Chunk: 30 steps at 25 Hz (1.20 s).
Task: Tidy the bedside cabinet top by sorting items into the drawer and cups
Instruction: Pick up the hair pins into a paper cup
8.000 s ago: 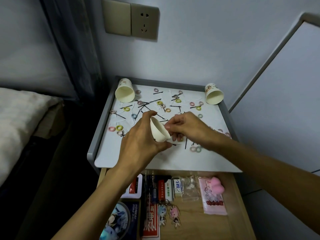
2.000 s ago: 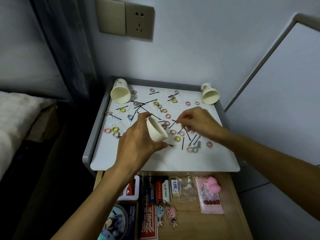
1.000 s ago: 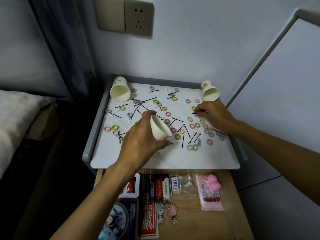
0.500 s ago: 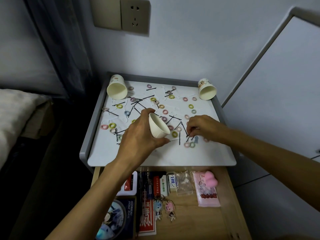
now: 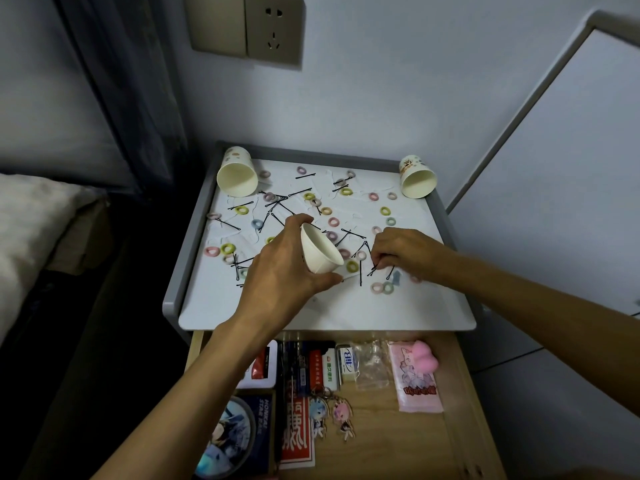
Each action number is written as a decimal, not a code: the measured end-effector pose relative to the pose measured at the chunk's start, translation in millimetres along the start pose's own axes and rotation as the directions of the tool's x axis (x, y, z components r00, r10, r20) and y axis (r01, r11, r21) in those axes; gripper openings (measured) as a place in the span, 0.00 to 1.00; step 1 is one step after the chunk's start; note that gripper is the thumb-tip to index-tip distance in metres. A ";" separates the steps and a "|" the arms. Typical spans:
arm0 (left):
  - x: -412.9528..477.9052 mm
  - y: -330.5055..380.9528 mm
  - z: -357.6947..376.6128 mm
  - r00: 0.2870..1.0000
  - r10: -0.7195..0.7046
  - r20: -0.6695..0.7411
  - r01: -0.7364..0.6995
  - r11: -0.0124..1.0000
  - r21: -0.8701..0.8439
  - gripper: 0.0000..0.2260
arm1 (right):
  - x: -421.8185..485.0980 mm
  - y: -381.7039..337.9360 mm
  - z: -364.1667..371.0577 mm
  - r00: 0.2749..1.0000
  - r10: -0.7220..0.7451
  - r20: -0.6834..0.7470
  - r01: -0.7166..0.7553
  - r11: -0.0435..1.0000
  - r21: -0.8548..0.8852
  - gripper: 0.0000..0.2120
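Back beside the cup (image 5: 320, 252) gripped by the left hand (image 5: 280, 268), the right hand (image 5: 403, 249) pinches hairpins (image 5: 372, 271) between fingers (image 5: 380, 260).

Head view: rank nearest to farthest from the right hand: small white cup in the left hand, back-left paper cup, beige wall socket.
1. Small white cup, left of the right hand pinching black hairpins.
2. Back-left paper cup, far corner.
3. Beige wall socket, up the wall.
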<state>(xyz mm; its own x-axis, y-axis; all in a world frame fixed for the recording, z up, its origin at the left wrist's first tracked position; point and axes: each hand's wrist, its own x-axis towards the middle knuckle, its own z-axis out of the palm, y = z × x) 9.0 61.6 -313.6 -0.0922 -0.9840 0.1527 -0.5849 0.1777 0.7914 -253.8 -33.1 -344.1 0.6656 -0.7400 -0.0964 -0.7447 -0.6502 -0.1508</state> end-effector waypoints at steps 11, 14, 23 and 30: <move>-0.5 0.2 -0.2 1.000 0.000 -0.004 0.000 1.000 0.001 0.36 | 6.1 2.3 7.6 0.975 0.211 -0.064 -0.190 0.951 0.243 0.04; -0.5 1.1 0.1 1.000 -0.004 -0.003 0.004 1.000 0.000 0.36 | 6.9 0.1 5.0 0.987 0.157 -0.035 -0.150 0.978 0.147 0.02; 1.0 1.6 2.3 1.000 -0.019 0.004 0.019 1.000 0.001 0.36 | -10.4 0.3 -3.8 0.982 0.042 -0.182 -0.049 0.998 -0.035 0.05; 0.4 2.2 6.6 1.000 -0.012 0.012 0.012 1.000 0.014 0.37 | -29.1 8.2 -3.4 0.995 0.070 -0.066 -0.068 0.997 0.021 0.04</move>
<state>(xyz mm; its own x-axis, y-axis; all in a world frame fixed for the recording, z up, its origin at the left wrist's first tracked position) 2.3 61.6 -315.7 -0.0950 -0.9861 0.1362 -0.5972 0.1659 0.7847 -279.5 -17.5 -339.2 0.6074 -0.7933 -0.0416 -0.7873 -0.5942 -0.1645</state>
